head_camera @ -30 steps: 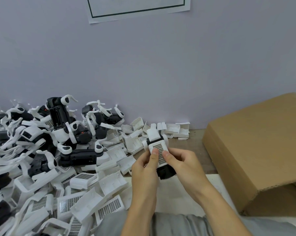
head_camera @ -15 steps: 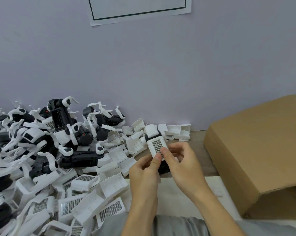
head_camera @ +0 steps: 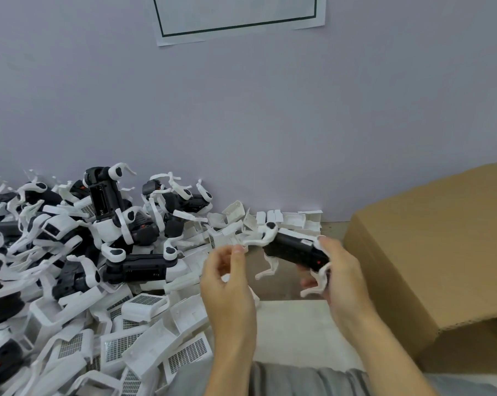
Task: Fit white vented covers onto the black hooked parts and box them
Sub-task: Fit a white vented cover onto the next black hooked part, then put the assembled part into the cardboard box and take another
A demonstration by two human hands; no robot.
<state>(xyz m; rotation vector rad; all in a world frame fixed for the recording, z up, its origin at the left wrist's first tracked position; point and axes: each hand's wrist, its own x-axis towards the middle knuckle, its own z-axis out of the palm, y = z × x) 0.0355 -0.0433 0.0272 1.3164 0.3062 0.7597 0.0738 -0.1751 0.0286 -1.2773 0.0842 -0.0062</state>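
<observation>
Both hands parted: right hand [head_camera: 346, 270] now grasps black hooked part [head_camera: 296, 248] alone; left hand [head_camera: 227, 281] released, loosely curled.

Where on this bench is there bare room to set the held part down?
Bare pale surface lies between the left hand, right hand and cardboard box. Left of it, the parts pile crowds everything to the wall.

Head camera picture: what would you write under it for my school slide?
A right hand holds a black hooked part near a cardboard box, beside a pile of white vented covers.
</observation>
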